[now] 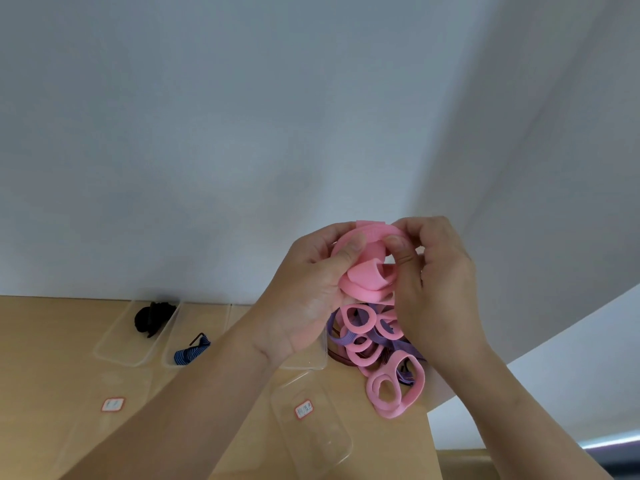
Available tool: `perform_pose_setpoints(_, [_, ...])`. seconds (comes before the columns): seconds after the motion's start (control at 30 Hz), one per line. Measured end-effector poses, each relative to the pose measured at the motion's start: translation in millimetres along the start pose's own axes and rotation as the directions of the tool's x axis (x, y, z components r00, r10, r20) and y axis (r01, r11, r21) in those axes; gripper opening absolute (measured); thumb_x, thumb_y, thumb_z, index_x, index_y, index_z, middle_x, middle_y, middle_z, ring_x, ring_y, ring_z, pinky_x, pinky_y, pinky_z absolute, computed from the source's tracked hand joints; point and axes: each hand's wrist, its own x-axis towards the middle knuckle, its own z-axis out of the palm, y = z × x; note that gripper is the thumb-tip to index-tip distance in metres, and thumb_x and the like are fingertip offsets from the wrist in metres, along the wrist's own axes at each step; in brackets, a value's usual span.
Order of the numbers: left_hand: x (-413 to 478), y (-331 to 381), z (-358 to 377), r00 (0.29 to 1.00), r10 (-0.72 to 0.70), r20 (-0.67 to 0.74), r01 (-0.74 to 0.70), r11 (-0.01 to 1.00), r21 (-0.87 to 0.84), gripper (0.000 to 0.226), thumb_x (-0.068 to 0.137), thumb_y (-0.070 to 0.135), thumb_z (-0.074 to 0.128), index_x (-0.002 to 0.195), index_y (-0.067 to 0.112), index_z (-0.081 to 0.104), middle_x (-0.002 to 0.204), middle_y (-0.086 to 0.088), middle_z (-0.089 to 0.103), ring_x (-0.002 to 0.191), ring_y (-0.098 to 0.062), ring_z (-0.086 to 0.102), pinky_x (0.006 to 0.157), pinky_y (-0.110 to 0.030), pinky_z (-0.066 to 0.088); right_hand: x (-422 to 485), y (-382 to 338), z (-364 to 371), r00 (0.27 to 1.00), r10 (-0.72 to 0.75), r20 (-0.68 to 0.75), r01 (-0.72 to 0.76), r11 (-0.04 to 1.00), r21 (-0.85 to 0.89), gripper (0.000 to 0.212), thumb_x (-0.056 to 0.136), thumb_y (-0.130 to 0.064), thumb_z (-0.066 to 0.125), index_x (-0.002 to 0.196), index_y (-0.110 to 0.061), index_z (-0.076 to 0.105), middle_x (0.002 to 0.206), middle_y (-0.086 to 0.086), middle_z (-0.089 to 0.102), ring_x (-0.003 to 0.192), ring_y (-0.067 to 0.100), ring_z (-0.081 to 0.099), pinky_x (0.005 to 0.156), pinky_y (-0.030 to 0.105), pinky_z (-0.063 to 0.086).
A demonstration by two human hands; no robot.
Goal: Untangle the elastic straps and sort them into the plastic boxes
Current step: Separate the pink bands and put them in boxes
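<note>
The left hand [308, 299] and right hand [440, 289] pinched a wide pink elastic strap [363, 275] between them, directly above the pink-and-purple tangle [381, 348] at the table's [52, 341] right edge.

surface: your light wooden table [52, 341] | far row: you have three clear boxes side by side, left box [114, 344], middle box [169, 360], third box [313, 364] half hidden | near row: near box [311, 445] bearing a red-edged label [304, 409], second label [113, 404] well to its left | right edge: pink-and-purple strap tangle [381, 344]
</note>
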Motion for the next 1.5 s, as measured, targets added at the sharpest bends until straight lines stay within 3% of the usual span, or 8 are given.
perform_pose_setpoints(0.23, [4,-9,2,0.999,-0.013,-0.050,0.014,0.999,0.030,0.046,0.088,0.027,0.062,0.127,0.002,0.065,0.123,-0.023,0.070,0.108,-0.032,0.069,0.095,-0.055,0.057,1,9,-7,0.967,0.222,0.123,-0.249,0.921,0.300,0.021,0.101,-0.012,0.058,0.090,-0.024,0.071,0.079,-0.014,0.074,0.069,0.001,0.067,0.063,0.013,0.050])
perform_pose_setpoints(0.37, [3,-12,1,0.995,-0.045,-0.085,0.048,0.998,0.027,0.047,0.088,0.024,0.062,0.127,-0.001,0.063,0.124,-0.026,0.068,0.110,-0.037,0.068,0.101,-0.059,0.053,0,21,-8,0.837,0.449,0.313,-0.546,0.640,0.541,0.016,0.099,-0.010,0.058,0.098,-0.002,0.073,0.093,0.018,0.076,0.083,0.031,0.073,0.076,0.043,0.062])
perform_pose_setpoints(0.6, [3,-9,-3,0.984,-0.168,-0.053,0.159,0.977,-0.141,0.050,0.086,0.019,0.063,0.128,-0.007,0.061,0.117,-0.025,0.068,0.101,-0.033,0.067,0.080,-0.049,0.062,0,29,-7,0.716,0.452,0.532,-0.690,0.345,0.636,0.036,0.081,-0.020,0.064,0.108,0.004,0.070,0.099,0.024,0.073,0.083,0.031,0.070,0.076,0.041,0.058])
perform_pose_setpoints(0.8, [3,-10,-5,0.978,-0.202,-0.044,0.186,0.953,-0.241,0.051,0.089,0.017,0.061,0.131,-0.011,0.058,0.120,-0.027,0.066,0.108,-0.036,0.063,0.082,-0.042,0.063,-5,31,-1,0.790,0.396,0.469,-0.607,0.393,0.690,0.022,0.086,-0.019,0.063,0.095,-0.003,0.075,0.096,0.021,0.075,0.084,0.030,0.073,0.077,0.042,0.061])
perform_pose_setpoints(0.97, [5,-21,-3,0.981,-0.011,-0.192,-0.004,0.997,-0.080,0.025,0.100,0.005,0.054,0.120,-0.006,0.065,0.114,-0.024,0.072,0.097,-0.030,0.071,0.084,-0.043,0.062,-14,28,10,0.937,0.299,0.182,-0.345,0.872,0.346,0.021,0.102,-0.013,0.056,0.096,-0.027,0.071,0.088,-0.007,0.076,0.082,0.012,0.071,0.071,0.023,0.056])
perform_pose_setpoints(1.2, [4,-32,-3,0.962,0.051,-0.270,-0.055,0.998,-0.008,0.020,0.099,0.002,0.057,0.116,-0.002,0.067,0.112,-0.020,0.074,0.095,-0.027,0.073,0.075,-0.037,0.061,-19,31,10,0.928,0.234,0.290,-0.290,0.942,0.170,0.025,0.105,-0.015,0.049,0.117,-0.030,0.065,0.105,-0.013,0.071,0.089,0.007,0.069,0.074,0.022,0.053])
perform_pose_setpoints(1.3, [5,-30,-5,0.976,0.023,-0.219,-0.033,0.999,-0.042,0.024,0.098,0.004,0.058,0.118,-0.006,0.066,0.110,-0.021,0.074,0.093,-0.024,0.073,0.074,-0.031,0.060,-19,32,5,0.941,0.191,0.281,-0.271,0.920,0.282,0.031,0.104,-0.009,0.050,0.103,-0.035,0.067,0.088,-0.017,0.072,0.074,0.007,0.068,0.068,0.022,0.053])
perform_pose_setpoints(1.5, [7,-26,-9,0.991,-0.135,0.004,0.134,0.981,-0.138,0.041,0.090,0.014,0.059,0.123,-0.010,0.064,0.120,-0.027,0.070,0.106,-0.031,0.070,0.093,-0.035,0.060,-31,47,7,0.989,0.056,0.139,-0.089,0.965,0.246,0.026,0.102,-0.008,0.047,0.112,-0.018,0.069,0.096,0.000,0.070,0.087,0.020,0.066,0.076,0.033,0.055])
